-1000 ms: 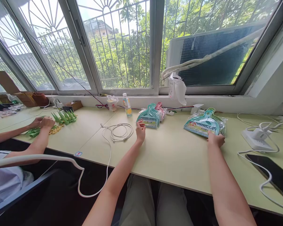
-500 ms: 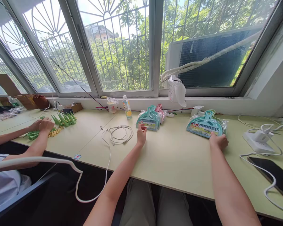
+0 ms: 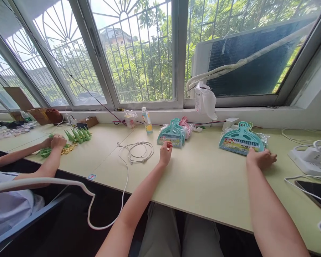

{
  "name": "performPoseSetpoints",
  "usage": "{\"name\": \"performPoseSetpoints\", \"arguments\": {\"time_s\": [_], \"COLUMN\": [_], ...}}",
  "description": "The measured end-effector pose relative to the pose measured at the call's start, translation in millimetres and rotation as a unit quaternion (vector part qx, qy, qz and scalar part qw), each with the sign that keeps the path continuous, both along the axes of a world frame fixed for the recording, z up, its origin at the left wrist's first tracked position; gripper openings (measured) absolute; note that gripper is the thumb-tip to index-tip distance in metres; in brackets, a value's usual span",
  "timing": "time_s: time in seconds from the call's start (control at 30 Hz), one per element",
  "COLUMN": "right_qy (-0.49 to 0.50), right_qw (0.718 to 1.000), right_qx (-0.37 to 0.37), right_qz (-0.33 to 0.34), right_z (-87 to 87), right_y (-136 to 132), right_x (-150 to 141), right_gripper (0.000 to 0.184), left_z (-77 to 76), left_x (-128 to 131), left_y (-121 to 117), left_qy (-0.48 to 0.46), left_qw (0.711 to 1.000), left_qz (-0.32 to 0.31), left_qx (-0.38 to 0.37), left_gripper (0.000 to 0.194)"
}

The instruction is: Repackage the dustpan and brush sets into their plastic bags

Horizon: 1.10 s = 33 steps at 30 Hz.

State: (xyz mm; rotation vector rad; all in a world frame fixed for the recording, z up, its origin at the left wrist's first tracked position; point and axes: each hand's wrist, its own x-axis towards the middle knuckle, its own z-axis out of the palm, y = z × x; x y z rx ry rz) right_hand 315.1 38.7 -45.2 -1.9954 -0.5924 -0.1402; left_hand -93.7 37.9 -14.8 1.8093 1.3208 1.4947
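Note:
Two piles of bagged teal dustpan-and-brush sets lie on the table. At the near edge of the left dustpan set (image 3: 171, 132) is my left hand (image 3: 166, 154). Its fingers are loosely curled with a gap to the thumb, and nothing shows between them; whether they touch the bag is unclear. A pink dustpan set (image 3: 186, 125) pokes out behind that pile. My right hand (image 3: 260, 159) is at the lower right corner of the right dustpan set (image 3: 240, 137). Its thumb is close to the bag's edge, and its fingers point away to the right, apart from the thumb.
A coiled cable (image 3: 140, 151) and a drink bottle (image 3: 147, 121) are left of my left hand. Far right, a power strip (image 3: 307, 160) and a phone (image 3: 314, 192) lie among cables. Another person's hands (image 3: 57, 141) work over green pieces at left.
The whole view has shifted, moving things rightward in the picture. My right hand has slid slightly right along the pile's corner, its fingers loosening. My left hand stays by the left pile.

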Motion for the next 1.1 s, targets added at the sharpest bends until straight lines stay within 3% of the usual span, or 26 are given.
{"name": "performPoseSetpoints", "arguments": {"time_s": [0.1, 0.27, 1.1], "right_qy": [0.043, 0.032, 0.048], "right_qw": [0.997, 0.995, 0.994], "right_qx": [-0.002, 0.010, 0.021], "right_qz": [-0.066, -0.097, -0.095], "right_z": [4.5, 4.4, -19.7], "right_y": [0, 3, 19], "right_x": [-3, -3, 16], "right_gripper": [0.045, 0.040, 0.050], "left_z": [-1.0, -4.1, -3.6], "left_x": [1, 3, 1], "left_y": [0, 2, 6], "left_qy": [0.025, 0.035, 0.019], "left_qw": [1.000, 0.999, 0.999], "left_qz": [-0.009, -0.026, -0.030], "left_qx": [0.002, 0.010, 0.008], "left_gripper": [0.022, 0.026, 0.025]}}
